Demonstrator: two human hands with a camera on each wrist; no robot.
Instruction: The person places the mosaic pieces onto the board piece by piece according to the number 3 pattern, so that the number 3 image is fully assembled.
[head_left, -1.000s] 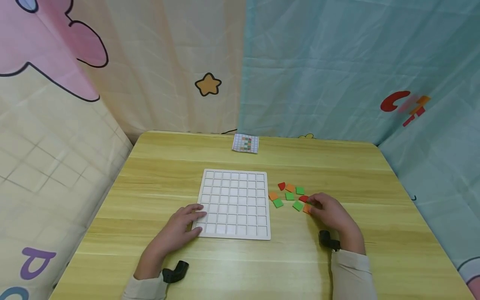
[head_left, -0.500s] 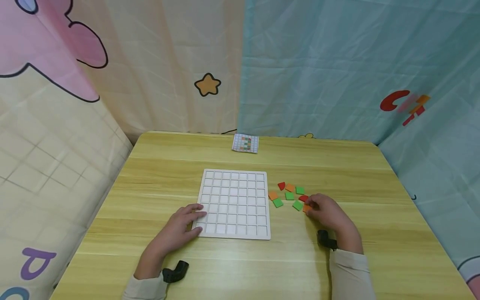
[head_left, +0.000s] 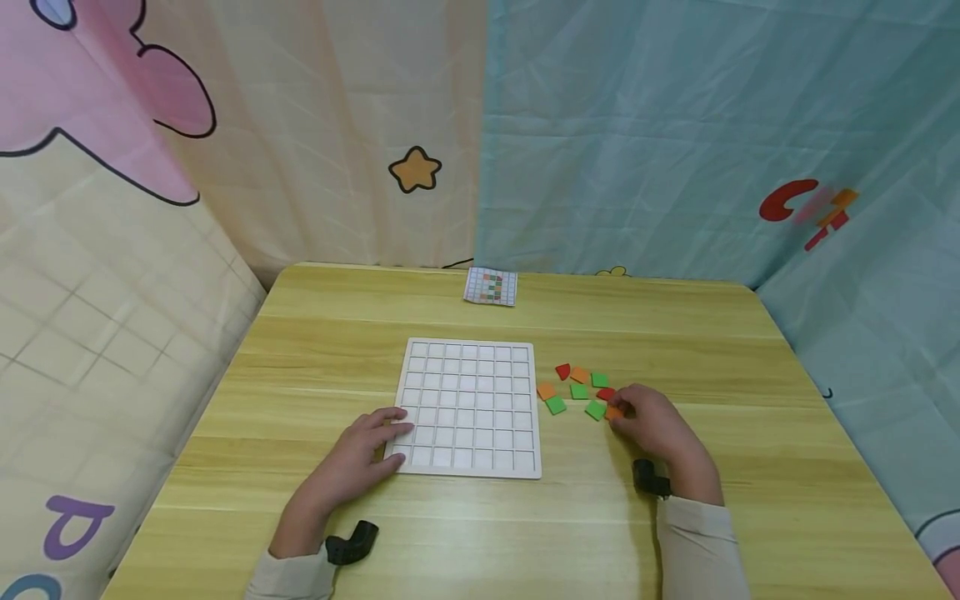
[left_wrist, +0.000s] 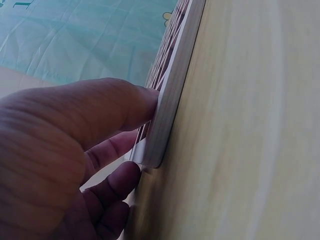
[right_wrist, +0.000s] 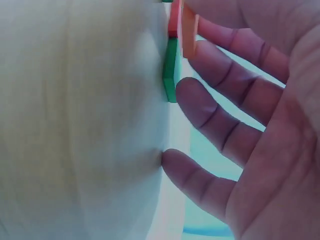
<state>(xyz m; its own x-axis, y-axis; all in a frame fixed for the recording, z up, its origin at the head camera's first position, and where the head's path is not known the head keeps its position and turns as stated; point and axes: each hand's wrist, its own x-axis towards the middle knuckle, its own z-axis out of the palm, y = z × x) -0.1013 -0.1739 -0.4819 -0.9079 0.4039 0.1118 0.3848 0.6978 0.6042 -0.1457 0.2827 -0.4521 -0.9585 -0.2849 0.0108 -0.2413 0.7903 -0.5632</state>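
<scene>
Here, pinching an orange tile [right_wrist: 189, 35] in the right hand [head_left: 660, 422], at three o'clock from the board [head_left: 474, 408]; resting the left hand [head_left: 358, 456], loosely spread, on the board's edge at eight o'clock.

Orange tile [head_left: 612, 413] nudged slightly, red piece [head_left: 605, 393] too

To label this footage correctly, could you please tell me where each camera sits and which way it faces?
Head: worn on the head, facing forward and down at the table, white grid board and curtains; the person's left grip, right grip and sleeves show.
Left wrist: worn there, facing past the left thumb along the board's edge; that grip's fingers show.
Right wrist: worn there, facing along the right palm toward an orange tile pinched by that grip; fingers show.
Shared: head and left wrist views show the board.
</scene>
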